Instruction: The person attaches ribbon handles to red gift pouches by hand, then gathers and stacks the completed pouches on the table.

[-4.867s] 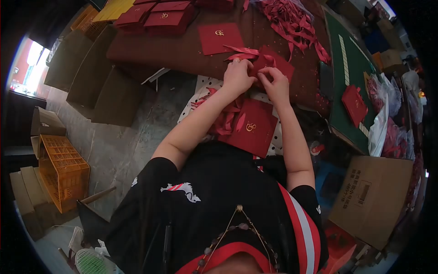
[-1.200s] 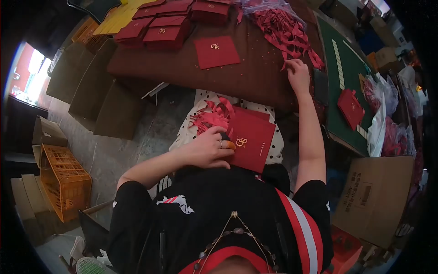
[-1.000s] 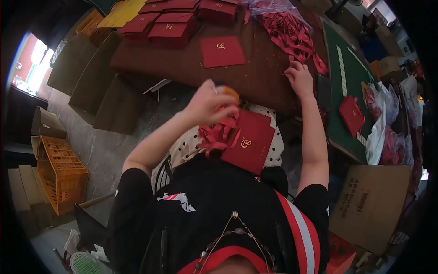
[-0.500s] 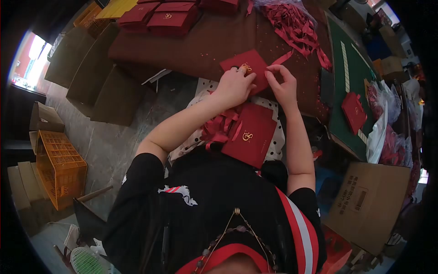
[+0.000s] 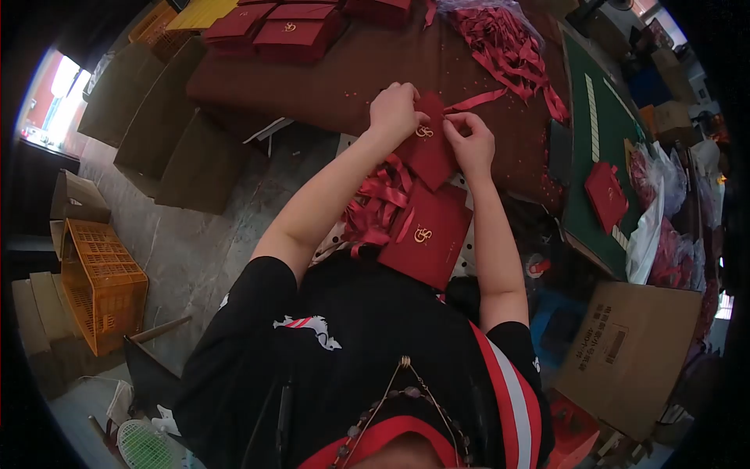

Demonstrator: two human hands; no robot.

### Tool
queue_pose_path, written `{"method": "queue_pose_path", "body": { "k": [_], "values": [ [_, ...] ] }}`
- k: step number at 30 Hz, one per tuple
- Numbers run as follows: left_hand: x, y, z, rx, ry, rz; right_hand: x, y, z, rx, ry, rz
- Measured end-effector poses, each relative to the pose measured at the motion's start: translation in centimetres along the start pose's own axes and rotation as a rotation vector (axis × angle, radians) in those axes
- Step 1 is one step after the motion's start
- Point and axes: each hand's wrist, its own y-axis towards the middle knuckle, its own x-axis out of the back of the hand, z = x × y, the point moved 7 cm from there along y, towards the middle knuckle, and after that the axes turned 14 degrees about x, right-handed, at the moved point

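A red paper bag [image 5: 428, 152] with a gold logo is held up at the table's near edge, tilted. My left hand [image 5: 394, 113] grips its upper left side, with fingertips hidden behind it. At its upper right edge, my right hand [image 5: 473, 142] pinches the end of a red ribbon [image 5: 478, 100] that trails right across the cloth. A second red bag [image 5: 430, 242] with the same logo lies on my lap. Beside that one is a loose heap of red ribbons [image 5: 375, 207].
Stacked red bags [image 5: 297, 35] and a pile of ribbons [image 5: 508, 47] lie on the brown-covered table [image 5: 312, 86]. On the right, a green board [image 5: 582, 164] carries another red bag [image 5: 605, 195]. Cardboard boxes [image 5: 629, 352] and an orange crate [image 5: 103, 285] stand around me.
My left hand has moved from the bag's front to its upper left side. The bag has turned more upright, and my right hand has shifted slightly left to its edge with the ribbon.
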Motion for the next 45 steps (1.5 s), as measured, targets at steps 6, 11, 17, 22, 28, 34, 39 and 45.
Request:
{"method": "queue_pose_path", "body": {
  "k": [6,11,17,22,28,34,39,45],
  "values": [
    [0.5,-1.6,1.6,0.080,-0.222,0.044,-1.1,0.6,2.9,0.251,-0.251,0.042],
    [1.6,-3.9,1.1,-0.013,-0.335,-0.099,-1.3,0.8,5.0,0.365,-0.355,0.037],
    [2.3,-6.2,0.3,-0.072,-0.430,-0.224,-0.8,1.1,5.8,0.284,-0.255,0.089],
    [2.4,-7.1,-0.1,-0.115,-0.448,-0.282,-0.7,1.0,6.3,0.244,-0.161,0.118],
    [2.2,-7.7,-0.5,-0.138,-0.467,-0.305,-0.4,0.6,6.8,0.261,-0.161,0.156],
    [2.5,-8.7,-1.0,-0.251,-0.360,-0.412,-0.6,0.3,5.2,-0.032,0.013,0.201],
    [2.3,-8.9,-0.8,-0.262,-0.369,-0.355,-0.9,0.4,3.8,-0.052,0.070,0.217],
    [1.4,-7.9,0.2,-0.220,-0.551,-0.190,-0.7,0.5,4.8,0.282,-0.068,0.122]
  ]
}}
